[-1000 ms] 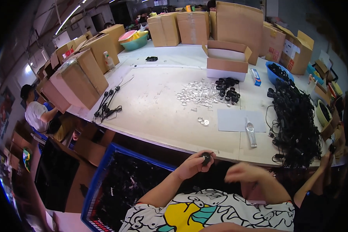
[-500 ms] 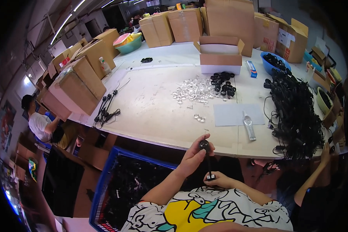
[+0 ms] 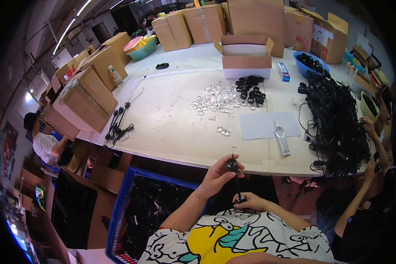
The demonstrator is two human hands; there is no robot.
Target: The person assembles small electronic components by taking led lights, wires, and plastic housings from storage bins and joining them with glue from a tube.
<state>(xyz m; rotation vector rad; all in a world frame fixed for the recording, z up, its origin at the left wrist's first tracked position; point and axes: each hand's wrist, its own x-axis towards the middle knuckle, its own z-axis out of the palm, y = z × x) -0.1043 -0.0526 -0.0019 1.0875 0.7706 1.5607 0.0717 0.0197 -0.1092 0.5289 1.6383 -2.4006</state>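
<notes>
Left hand [image 3: 214, 179] clamped on a round black head [image 3: 232, 165], its round face turned up toward the camera. Dark stem [image 3: 238, 186] runs down from the head to a small black block [image 3: 240, 199]; right hand [image 3: 252, 201] closed on that end, fingertips partly hidden. Piece held between the hands, in front of the shirt [image 3: 268, 235], near the table [image 3: 171, 127] edge. On the table: scattered clear discs [image 3: 218, 97], black rings [image 3: 256, 94] beside them, a few discs set apart nearer the person. To the right, white sheet [image 3: 255, 125] with a clear packet [image 3: 281, 140] partly on it, then a heap of black cables [image 3: 336, 127]. Blue crate [image 3: 115, 220] below, left.
</notes>
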